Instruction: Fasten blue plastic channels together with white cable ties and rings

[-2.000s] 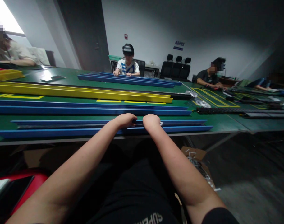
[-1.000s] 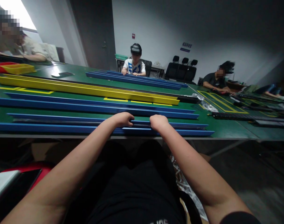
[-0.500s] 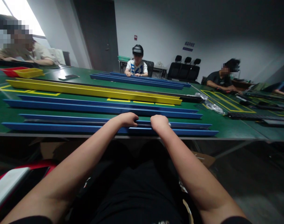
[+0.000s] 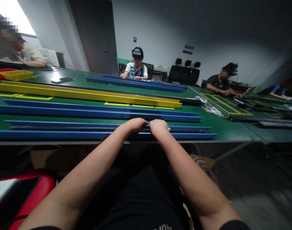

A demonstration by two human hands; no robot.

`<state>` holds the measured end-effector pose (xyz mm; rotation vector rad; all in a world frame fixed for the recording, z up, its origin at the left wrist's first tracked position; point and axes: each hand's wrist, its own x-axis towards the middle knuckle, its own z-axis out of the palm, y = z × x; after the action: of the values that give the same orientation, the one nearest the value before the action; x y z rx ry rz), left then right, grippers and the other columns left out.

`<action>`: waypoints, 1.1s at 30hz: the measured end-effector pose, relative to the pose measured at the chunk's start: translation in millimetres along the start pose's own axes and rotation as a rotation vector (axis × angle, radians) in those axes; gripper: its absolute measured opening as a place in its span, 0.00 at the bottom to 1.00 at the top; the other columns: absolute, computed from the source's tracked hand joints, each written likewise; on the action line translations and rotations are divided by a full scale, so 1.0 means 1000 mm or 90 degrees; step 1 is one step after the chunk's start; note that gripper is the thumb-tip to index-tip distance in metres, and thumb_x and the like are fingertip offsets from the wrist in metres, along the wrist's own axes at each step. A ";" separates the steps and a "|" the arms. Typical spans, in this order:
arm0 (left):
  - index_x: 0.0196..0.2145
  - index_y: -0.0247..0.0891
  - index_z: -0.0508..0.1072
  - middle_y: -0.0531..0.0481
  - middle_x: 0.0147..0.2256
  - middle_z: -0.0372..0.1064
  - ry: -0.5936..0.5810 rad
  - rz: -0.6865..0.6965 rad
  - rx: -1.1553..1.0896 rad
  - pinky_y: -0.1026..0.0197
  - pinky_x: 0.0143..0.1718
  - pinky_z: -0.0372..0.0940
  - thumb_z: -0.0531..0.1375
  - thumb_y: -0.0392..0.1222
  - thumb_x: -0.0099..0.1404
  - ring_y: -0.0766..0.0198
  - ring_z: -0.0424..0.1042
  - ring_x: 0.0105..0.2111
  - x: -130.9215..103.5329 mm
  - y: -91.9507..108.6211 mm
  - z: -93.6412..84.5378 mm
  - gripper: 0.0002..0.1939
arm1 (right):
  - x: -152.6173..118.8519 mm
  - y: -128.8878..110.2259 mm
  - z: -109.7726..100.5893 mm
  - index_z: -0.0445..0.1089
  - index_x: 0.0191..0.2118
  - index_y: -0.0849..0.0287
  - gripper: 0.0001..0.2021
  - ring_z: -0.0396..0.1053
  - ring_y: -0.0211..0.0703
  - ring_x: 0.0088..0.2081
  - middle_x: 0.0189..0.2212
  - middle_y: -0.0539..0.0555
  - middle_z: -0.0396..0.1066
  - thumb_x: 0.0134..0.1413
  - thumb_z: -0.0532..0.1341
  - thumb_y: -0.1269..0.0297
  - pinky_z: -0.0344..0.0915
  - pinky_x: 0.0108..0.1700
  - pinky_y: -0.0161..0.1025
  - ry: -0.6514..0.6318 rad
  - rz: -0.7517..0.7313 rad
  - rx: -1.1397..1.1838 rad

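Observation:
My left hand [image 4: 135,125] is curled over the nearest blue channel rail [image 4: 55,133], thumb and fingers drawn together. Close beside it, my right hand [image 4: 158,128] is closed like a fist above the same rail. A small whitish bit [image 4: 169,129] shows at the right hand's outer side. What either hand grips is hidden by the fingers. Inside the rail's trough lies a dark, shiny strip [image 4: 64,127] running lengthwise. Just beyond my hands, a second blue rail [image 4: 64,110] lies parallel on the green table [image 4: 232,132].
A long yellow rail [image 4: 88,95] lies farther back, with more blue rails [image 4: 136,84] beyond. Crumpled clear plastic [image 4: 213,110] sits to the right. Red and yellow trays [image 4: 18,75] stand at left. Co-workers sit around the table. A red stool [image 4: 38,191] is at lower left.
My hands have come closer together over the rail, leaving only a narrow gap. The whole view has shifted slightly, so the rails appear farther left.

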<state>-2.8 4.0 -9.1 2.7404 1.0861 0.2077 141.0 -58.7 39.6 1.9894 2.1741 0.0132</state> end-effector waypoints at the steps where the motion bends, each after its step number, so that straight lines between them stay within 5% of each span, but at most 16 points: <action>1: 0.36 0.42 0.75 0.50 0.36 0.76 0.005 0.008 0.007 0.63 0.32 0.58 0.61 0.42 0.53 0.60 0.71 0.34 -0.001 -0.001 0.000 0.11 | 0.000 0.002 0.000 0.75 0.48 0.63 0.16 0.73 0.53 0.47 0.46 0.69 0.73 0.59 0.55 0.70 0.68 0.46 0.46 -0.001 -0.003 0.000; 7: 0.31 0.40 0.73 0.49 0.32 0.74 0.007 0.043 0.016 0.63 0.32 0.57 0.58 0.45 0.55 0.61 0.69 0.31 -0.004 -0.003 -0.003 0.08 | 0.001 0.028 -0.009 0.76 0.45 0.57 0.17 0.73 0.53 0.46 0.44 0.62 0.75 0.51 0.64 0.54 0.68 0.46 0.43 -0.039 -0.058 -0.004; 12: 0.32 0.41 0.73 0.51 0.31 0.73 -0.014 0.013 0.005 0.64 0.30 0.56 0.58 0.46 0.54 0.63 0.66 0.29 -0.028 -0.025 -0.011 0.09 | 0.001 0.041 -0.018 0.75 0.44 0.55 0.18 0.72 0.53 0.47 0.46 0.60 0.74 0.51 0.64 0.51 0.68 0.46 0.44 -0.041 -0.072 -0.027; 16: 0.33 0.42 0.74 0.53 0.28 0.72 -0.022 -0.044 -0.005 0.63 0.27 0.54 0.58 0.48 0.54 0.65 0.65 0.26 -0.044 -0.038 -0.015 0.11 | 0.003 0.032 -0.014 0.75 0.46 0.57 0.19 0.72 0.54 0.48 0.47 0.63 0.74 0.49 0.65 0.54 0.67 0.47 0.46 -0.053 -0.071 -0.040; 24: 0.29 0.42 0.73 0.54 0.25 0.69 -0.013 -0.072 0.000 0.63 0.26 0.52 0.58 0.46 0.53 0.65 0.63 0.24 -0.043 -0.030 -0.015 0.08 | 0.003 0.016 -0.002 0.76 0.47 0.62 0.16 0.72 0.54 0.48 0.48 0.68 0.73 0.53 0.58 0.73 0.69 0.47 0.47 -0.029 0.017 -0.036; 33: 0.32 0.42 0.73 0.54 0.28 0.72 -0.029 -0.081 0.002 0.63 0.26 0.54 0.58 0.45 0.52 0.64 0.66 0.26 -0.042 -0.023 -0.020 0.10 | 0.002 0.007 -0.003 0.76 0.47 0.63 0.17 0.73 0.54 0.48 0.47 0.69 0.73 0.51 0.58 0.76 0.68 0.48 0.47 -0.025 0.021 -0.033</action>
<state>-52.5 -6.3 2.3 2.6536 1.2431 0.1259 147.1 -56.2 43.2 1.9808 2.0945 0.0353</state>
